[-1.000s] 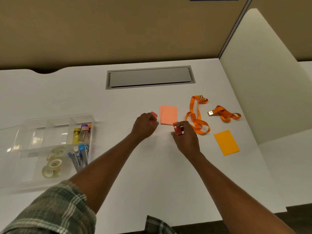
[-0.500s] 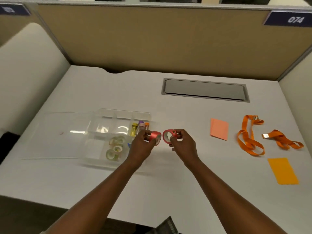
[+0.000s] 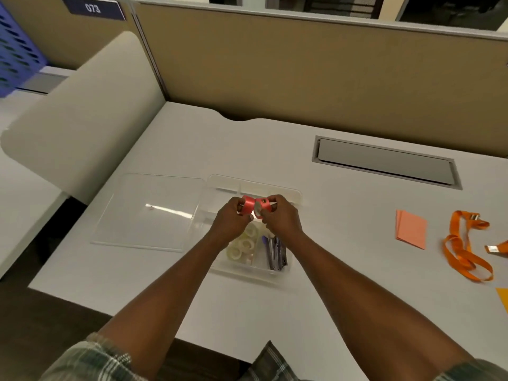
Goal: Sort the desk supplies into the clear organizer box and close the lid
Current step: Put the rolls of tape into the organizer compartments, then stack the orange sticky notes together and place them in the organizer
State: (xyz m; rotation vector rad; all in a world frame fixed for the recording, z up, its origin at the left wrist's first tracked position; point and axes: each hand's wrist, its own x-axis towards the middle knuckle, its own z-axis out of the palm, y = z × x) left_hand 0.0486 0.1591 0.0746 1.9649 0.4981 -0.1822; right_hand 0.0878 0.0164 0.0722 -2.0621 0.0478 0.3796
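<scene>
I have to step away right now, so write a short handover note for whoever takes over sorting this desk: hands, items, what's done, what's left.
Hands: left hand grips a red tape roll; right hand grips a second red tape roll, both over the clear organizer box.
Done: clear tape rolls and pens are in the box.
Left: both red rolls, pink sticky notes, orange lanyards, then the lid, lying flat left of the box.

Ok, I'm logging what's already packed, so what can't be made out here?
Head view:
1. Far compartments of the organizer box: hidden by the left hand, the right hand and the red tape rolls they hold.
2. The pens: blurred, uncountable.
3. The second lanyard and the orange note: cut off by the right edge.
</scene>
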